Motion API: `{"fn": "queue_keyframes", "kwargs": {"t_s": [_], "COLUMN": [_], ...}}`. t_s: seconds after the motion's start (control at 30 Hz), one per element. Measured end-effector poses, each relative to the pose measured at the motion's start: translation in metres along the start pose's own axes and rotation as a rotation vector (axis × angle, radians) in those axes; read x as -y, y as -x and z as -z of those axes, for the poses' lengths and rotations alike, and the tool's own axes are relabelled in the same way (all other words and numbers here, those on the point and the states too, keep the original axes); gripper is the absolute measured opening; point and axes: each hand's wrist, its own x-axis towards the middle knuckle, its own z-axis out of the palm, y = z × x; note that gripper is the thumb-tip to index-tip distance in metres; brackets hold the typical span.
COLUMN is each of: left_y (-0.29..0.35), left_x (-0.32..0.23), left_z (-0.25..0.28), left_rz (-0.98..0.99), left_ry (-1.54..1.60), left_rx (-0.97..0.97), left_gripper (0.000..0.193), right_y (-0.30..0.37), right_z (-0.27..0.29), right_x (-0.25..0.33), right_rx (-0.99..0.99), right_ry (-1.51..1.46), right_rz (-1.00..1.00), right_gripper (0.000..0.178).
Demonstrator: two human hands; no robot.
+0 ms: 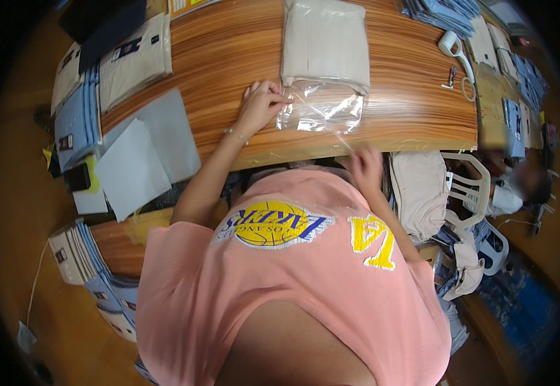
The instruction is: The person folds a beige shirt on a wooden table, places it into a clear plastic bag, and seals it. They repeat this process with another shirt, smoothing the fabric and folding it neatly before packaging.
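Note:
A folded beige garment (325, 45) lies in a clear plastic bag on the wooden table, the bag's open flap (318, 116) spread toward me. My left hand (266, 106) pinches the flap's left edge between thumb and fingers. From the flap a thin, clear strip (338, 135) stretches slantwise to my right hand (366, 167), which is off the table's front edge and smeared by motion. Its fingers look closed on the strip's end, though the grip itself is blurred.
Bagged beige garments (135, 61) and blue ones (79, 122) stand stacked at the left, near white sheets (132, 167). A white handheld scanner (453, 48) and a tape ring (468, 89) lie at the right. A white plastic chair (469, 186) holds beige cloth; another person (508, 196) sits beyond.

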Motion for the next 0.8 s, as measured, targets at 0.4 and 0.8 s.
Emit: {"fn": "queue_keyframes", "kwargs": {"t_s": [0.4, 0.8], "left_y": [-0.033, -0.049], "left_x": [0.025, 0.021], "left_z": [0.028, 0.033], "left_rz": [-0.505, -0.771], "left_ry": [-0.11, -0.238], "left_rx": [-0.055, 0.012], "left_gripper": [0.018, 0.018], "right_y": [-0.08, -0.164], "right_z": [0.055, 0.041], "right_x": [-0.073, -0.068], "right_rx": [-0.318, 0.21], "right_ry": [0.224, 0.459], "right_rz": [0.221, 0.816], "right_gripper": [0.03, 0.02]}}
